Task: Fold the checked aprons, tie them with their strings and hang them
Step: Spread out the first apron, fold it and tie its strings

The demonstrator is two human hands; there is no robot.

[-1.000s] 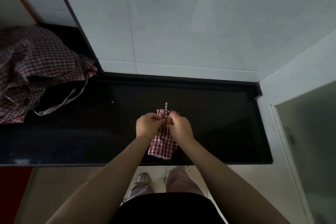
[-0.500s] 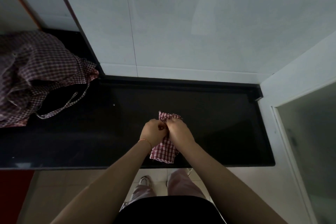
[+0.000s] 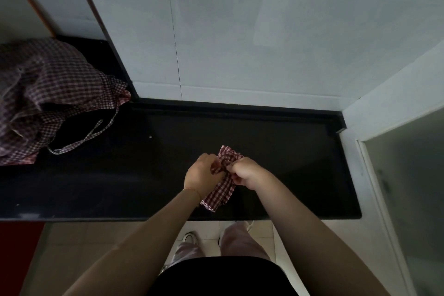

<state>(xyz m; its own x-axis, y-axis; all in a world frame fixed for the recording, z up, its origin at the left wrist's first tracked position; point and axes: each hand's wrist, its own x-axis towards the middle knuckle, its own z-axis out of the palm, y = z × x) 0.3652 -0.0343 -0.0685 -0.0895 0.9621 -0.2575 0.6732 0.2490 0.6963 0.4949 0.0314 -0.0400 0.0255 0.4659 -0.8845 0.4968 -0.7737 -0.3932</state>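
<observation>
A small folded red-and-white checked apron (image 3: 219,193) lies on the black counter (image 3: 288,151) near its front edge. My left hand (image 3: 203,175) grips the bundle's middle from the left. My right hand (image 3: 245,172) pinches the fabric or its string at the middle from the right. The upper end of the bundle (image 3: 228,153) sticks out above my fingers. The string itself is hidden between my hands.
A loose heap of checked aprons (image 3: 45,96) with trailing strings (image 3: 96,131) lies on the counter's left end. White tiled wall (image 3: 240,31) stands behind. A glass door frame (image 3: 374,175) borders the counter's right end. Tiled floor and my feet show below.
The string end that stood up above the bundle a second ago is gone from sight. My hands have drawn slightly apart, and the bundle has tilted to lean right at its top.
</observation>
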